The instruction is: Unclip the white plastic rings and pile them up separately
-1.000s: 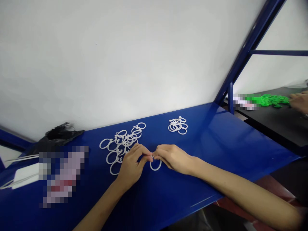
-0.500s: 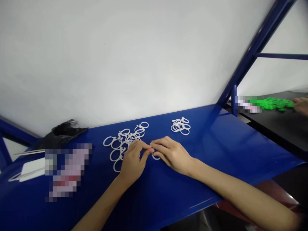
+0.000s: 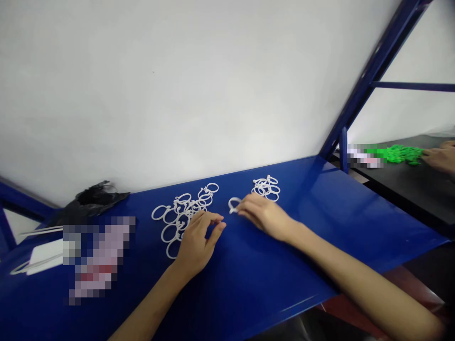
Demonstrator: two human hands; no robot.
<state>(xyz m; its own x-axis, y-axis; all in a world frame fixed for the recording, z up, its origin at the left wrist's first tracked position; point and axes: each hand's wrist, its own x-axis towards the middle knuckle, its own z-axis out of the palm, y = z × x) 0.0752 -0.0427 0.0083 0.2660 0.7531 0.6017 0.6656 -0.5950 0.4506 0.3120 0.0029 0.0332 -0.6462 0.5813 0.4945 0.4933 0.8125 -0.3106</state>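
My right hand (image 3: 265, 215) pinches a white plastic ring (image 3: 233, 204) at its fingertips, just above the blue table (image 3: 320, 213), and is close to a small heap of white rings (image 3: 266, 187) at the back. My left hand (image 3: 197, 239) rests on the table with its fingers loosely curled and holds nothing. Its fingertips lie beside a larger spread of loose white rings (image 3: 181, 210) to the left.
A black bag (image 3: 88, 199) lies at the back left by the white wall. White cords and a white box (image 3: 39, 253) sit at the far left. A blue frame post (image 3: 369, 76) rises at right. On the neighbouring black table another person's hand (image 3: 439, 158) touches green pieces (image 3: 398, 154).
The two hands have parted. My right hand carried the ring up and to the right, toward the small heap. My left hand let go and stayed near the large pile.
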